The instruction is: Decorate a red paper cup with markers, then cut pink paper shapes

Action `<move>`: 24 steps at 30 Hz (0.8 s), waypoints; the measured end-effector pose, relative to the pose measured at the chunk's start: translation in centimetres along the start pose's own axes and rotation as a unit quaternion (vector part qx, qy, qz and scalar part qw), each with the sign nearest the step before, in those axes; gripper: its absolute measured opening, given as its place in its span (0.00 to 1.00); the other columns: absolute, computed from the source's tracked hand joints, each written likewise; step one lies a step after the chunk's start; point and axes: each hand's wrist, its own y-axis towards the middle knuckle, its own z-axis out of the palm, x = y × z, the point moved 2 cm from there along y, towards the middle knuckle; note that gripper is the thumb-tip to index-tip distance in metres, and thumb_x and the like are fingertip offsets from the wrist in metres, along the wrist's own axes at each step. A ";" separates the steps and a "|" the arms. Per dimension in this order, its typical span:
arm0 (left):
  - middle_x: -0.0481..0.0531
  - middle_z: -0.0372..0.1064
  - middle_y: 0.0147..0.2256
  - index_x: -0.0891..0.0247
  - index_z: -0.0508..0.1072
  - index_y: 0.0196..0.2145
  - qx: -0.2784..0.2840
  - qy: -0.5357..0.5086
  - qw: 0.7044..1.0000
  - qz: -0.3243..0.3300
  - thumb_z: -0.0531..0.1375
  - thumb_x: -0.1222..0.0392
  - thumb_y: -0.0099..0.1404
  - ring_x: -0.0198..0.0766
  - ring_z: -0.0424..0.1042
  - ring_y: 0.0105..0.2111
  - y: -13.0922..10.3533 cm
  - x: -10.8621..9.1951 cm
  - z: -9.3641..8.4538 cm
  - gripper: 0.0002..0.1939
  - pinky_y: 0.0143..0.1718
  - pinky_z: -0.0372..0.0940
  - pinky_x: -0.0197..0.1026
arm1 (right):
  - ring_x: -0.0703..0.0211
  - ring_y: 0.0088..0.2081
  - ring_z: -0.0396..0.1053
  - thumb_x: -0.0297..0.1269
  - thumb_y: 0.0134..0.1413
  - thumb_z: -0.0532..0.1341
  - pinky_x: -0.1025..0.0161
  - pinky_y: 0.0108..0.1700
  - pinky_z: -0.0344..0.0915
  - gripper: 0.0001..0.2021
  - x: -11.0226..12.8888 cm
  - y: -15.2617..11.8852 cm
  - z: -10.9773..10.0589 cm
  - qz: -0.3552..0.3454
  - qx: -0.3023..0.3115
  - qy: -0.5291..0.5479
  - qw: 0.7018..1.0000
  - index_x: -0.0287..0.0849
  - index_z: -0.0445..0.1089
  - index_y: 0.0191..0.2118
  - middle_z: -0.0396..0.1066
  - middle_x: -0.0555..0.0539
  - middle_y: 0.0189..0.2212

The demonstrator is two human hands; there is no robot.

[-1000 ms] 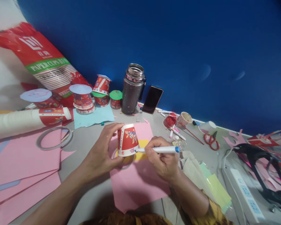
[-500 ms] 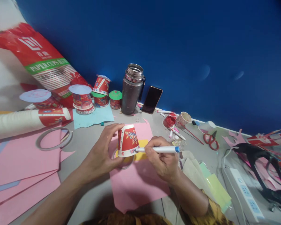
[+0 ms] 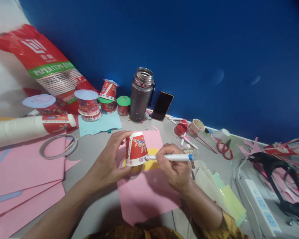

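A red printed paper cup [image 3: 136, 148] stands upside down on a small yellow paper [image 3: 151, 162] that lies on a pink sheet [image 3: 144, 196]. My left hand [image 3: 109, 163] grips the cup from the left, thumb low and fingers over its top. My right hand [image 3: 175, 167] holds a white pen with a blue end [image 3: 175, 157] level, its tip touching the cup's lower right rim.
A steel flask [image 3: 141, 94] and a phone [image 3: 162, 106] stand against the blue wall. Decorated cups [image 3: 88, 104] and a cup sleeve [image 3: 31, 126] lie at left, with a tape ring [image 3: 58, 146] and pink sheets [image 3: 20, 169]. Red scissors [image 3: 224, 148], markers [image 3: 189, 142] and a power strip [image 3: 260, 205] sit at right.
The pen and my right hand have shifted slightly to the right along the cup's rim. My left hand and the cup stay put.
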 end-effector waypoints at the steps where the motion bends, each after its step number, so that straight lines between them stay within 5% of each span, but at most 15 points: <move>1: 0.58 0.62 0.65 0.49 0.57 0.69 0.000 0.001 1.000 0.000 0.68 0.58 0.66 0.55 0.67 0.65 0.0 0.0 0.0 0.39 0.65 0.70 0.59 | 0.64 0.23 0.70 0.28 0.63 0.61 0.67 0.24 0.62 0.08 0.0 0.0 0.0 -0.002 0.000 0.001 1.000 0.43 0.74 0.32 0.76 0.50 0.25; 24: 0.57 0.64 0.64 0.50 0.59 0.68 0.000 -0.002 1.000 0.002 0.67 0.60 0.63 0.53 0.68 0.64 0.3 -0.3 0.3 0.38 0.63 0.71 0.56 | 0.64 0.22 0.66 0.29 0.64 0.60 0.66 0.25 0.61 0.08 0.0 0.0 0.6 -0.017 0.040 -0.015 0.999 0.43 0.72 0.33 0.74 0.51 0.24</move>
